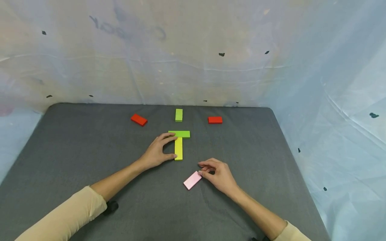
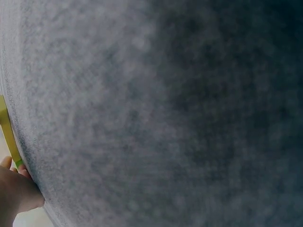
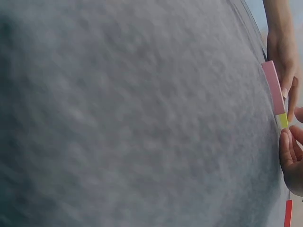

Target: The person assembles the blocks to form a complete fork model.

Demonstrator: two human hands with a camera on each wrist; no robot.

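On the grey table [image 1: 75,150], a yellow block [image 1: 178,149] lies end-on against a green block [image 1: 182,134], forming a T. My left hand [image 1: 173,145] holds the yellow block from its left side, with the thumb at its near end and the index finger on the green block's left end. A pink block [image 1: 192,180] lies flat nearer to me, and my right hand [image 1: 200,168] pinches its right end. The left wrist view shows the yellow block [image 2: 7,130] edge-on beside my fingers [image 2: 16,191]. In the right wrist view the pink block [image 3: 273,87] is by my fingertips [image 3: 289,151].
Two red blocks [image 1: 139,119] [image 1: 215,119] and a second green block [image 1: 179,114] lie near the table's far edge. Pale plastic sheeting [image 1: 193,60] hangs behind and to the right. Both wrist views are mostly blurred grey cloth.
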